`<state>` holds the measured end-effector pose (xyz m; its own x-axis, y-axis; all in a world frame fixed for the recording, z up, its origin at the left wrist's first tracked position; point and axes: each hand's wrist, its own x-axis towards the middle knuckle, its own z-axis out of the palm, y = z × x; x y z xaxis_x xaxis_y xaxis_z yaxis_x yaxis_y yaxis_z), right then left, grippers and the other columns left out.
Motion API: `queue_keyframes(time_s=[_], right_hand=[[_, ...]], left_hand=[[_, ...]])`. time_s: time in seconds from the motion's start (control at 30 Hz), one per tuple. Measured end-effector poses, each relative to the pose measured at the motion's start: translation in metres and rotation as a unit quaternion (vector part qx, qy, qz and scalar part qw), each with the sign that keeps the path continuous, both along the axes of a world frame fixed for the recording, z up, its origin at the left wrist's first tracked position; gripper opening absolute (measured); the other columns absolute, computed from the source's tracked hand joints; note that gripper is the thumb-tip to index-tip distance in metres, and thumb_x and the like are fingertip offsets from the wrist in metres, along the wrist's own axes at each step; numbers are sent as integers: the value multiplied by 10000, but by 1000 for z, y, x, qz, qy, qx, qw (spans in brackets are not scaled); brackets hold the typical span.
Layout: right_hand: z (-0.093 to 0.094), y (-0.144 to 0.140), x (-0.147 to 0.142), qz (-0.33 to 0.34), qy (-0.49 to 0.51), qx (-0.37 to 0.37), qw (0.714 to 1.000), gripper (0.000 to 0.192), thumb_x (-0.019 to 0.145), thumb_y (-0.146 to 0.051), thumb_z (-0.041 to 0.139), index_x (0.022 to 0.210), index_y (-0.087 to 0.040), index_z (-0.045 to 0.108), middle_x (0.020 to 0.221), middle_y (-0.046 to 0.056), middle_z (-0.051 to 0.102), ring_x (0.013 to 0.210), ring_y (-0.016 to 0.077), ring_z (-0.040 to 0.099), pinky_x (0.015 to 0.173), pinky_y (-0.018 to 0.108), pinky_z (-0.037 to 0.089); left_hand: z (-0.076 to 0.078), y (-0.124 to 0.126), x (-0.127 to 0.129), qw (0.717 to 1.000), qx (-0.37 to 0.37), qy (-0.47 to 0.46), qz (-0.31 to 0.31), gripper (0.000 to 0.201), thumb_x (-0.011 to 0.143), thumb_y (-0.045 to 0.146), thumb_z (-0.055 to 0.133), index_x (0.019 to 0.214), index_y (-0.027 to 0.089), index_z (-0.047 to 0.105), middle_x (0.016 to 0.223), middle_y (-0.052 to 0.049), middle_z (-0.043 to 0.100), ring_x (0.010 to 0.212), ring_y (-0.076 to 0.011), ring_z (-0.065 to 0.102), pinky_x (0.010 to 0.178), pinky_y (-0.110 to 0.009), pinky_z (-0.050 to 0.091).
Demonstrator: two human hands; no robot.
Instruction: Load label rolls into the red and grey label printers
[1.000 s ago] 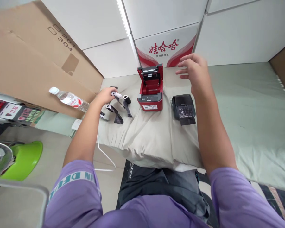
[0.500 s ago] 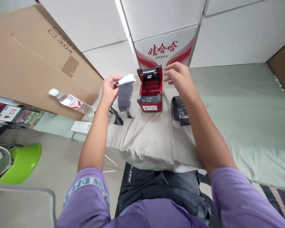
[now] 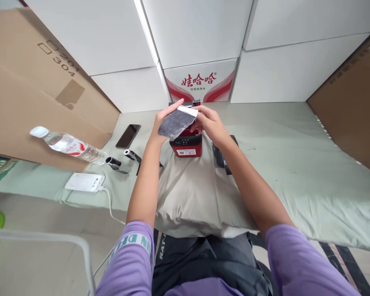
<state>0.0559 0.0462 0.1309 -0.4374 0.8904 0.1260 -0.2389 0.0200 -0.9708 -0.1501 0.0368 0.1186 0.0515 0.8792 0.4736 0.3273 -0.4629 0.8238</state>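
Both hands are at a white paper roll (image 3: 187, 111) with a dark, blackened strip of paper (image 3: 176, 123) hanging off its front. My left hand (image 3: 163, 119) grips it from the left, partly hidden behind the strip. At its right end, the curled fingers of my right hand (image 3: 210, 122) hold the roll. Just below and behind stands a small red receipt printer (image 3: 187, 151) with its lid (image 3: 196, 102) raised; my hands and the paper cover most of its inside. A dark device (image 3: 219, 156) sits on the bed under my right forearm.
Left of my arms lie a water bottle (image 3: 69, 144), a phone (image 3: 128, 136), a white power bank (image 3: 84, 182) with a cable, and two small rolls, one black (image 3: 113, 161) and one white-ended (image 3: 130, 154). White boxes (image 3: 200, 37) and a brown carton (image 3: 33, 82) stand behind the green-grey cloth (image 3: 280, 156).
My left hand has brought the paper roll rightward, over the printer. My right hand, empty before, has moved left and down onto the roll's end. The view has shifted too.
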Motion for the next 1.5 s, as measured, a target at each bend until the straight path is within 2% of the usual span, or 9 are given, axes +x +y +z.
queue_keyframes(time_s=[0.17, 0.4, 0.6, 0.77, 0.87, 1.03, 1.17, 1.33, 1.5], right_hand=[[-5, -3, -6, 23, 43, -29, 998, 288, 876, -473, 733, 1062, -281, 628, 821, 8, 706, 626, 153, 636, 502, 254, 376], [-12, -7, -18, 24, 58, -76, 995, 267, 844, -423, 710, 1010, -275, 562, 739, -43, 613, 600, 131, 614, 526, 253, 387], [-13, -6, -21, -3, 48, -73, 996, 284, 836, -414, 680, 1060, -259, 600, 730, -32, 617, 624, 139, 620, 533, 258, 402], [0, 1, -16, -11, 37, -85, 996, 343, 738, -304, 690, 1067, -224, 631, 743, -16, 642, 633, 144, 659, 520, 246, 397], [10, 8, -17, -15, 18, -87, 996, 265, 734, -313, 697, 970, -218, 623, 770, 5, 660, 625, 142, 650, 502, 244, 396], [16, 17, -28, -33, -21, -38, 998, 158, 804, -308, 722, 837, -210, 602, 695, 9, 616, 582, 116, 579, 484, 229, 369], [14, 19, -36, -22, -9, -33, 999, 115, 852, -283, 697, 880, -191, 635, 722, 6, 623, 597, 97, 578, 513, 208, 397], [12, 20, -37, -7, -5, -29, 1000, 157, 897, -299, 705, 986, -176, 666, 762, 8, 639, 641, 98, 584, 567, 212, 438], [12, 18, -37, -28, -5, 6, 1000, 216, 904, -319, 732, 1074, -198, 676, 762, -7, 632, 658, 112, 562, 581, 231, 450]], left_hand=[[7, 11, 4, 999, -23, 8, -32, 724, 800, 601, 853, 1401, 232, 691, 1289, -109, 774, 1239, -337, 721, 1098, -495, 577], [10, 16, 5, 994, -40, 35, -92, 862, 738, 446, 929, 1509, 338, 560, 1545, -88, 622, 1389, -357, 625, 1147, -517, 551], [4, 18, 12, 995, -37, 85, -42, 777, 756, 268, 875, 1458, 274, 543, 1464, -110, 647, 1293, -341, 673, 1119, -497, 561], [12, 16, 13, 993, 3, 116, -6, 694, 794, 228, 810, 1441, 244, 562, 1507, -131, 613, 1421, -341, 587, 1203, -454, 478], [18, 15, 9, 993, -10, 111, -25, 724, 793, 231, 811, 1472, 249, 559, 1534, -123, 612, 1433, -340, 583, 1221, -464, 462], [28, 9, 5, 995, -9, 97, -29, 590, 819, 253, 813, 1385, 230, 646, 1429, -108, 697, 1334, -321, 651, 1161, -448, 511], [26, 10, -2, 996, -38, 83, -12, 599, 818, 317, 837, 1383, 236, 655, 1299, -88, 757, 1159, -299, 722, 1036, -442, 583], [17, 16, -11, 997, -22, 68, -19, 691, 811, 413, 852, 1444, 277, 608, 1360, -87, 726, 1215, -305, 706, 1013, -437, 600], [20, 13, -8, 998, -9, 46, -33, 609, 824, 504, 833, 1347, 241, 661, 1267, -99, 755, 1210, -308, 709, 1061, -449, 580]])
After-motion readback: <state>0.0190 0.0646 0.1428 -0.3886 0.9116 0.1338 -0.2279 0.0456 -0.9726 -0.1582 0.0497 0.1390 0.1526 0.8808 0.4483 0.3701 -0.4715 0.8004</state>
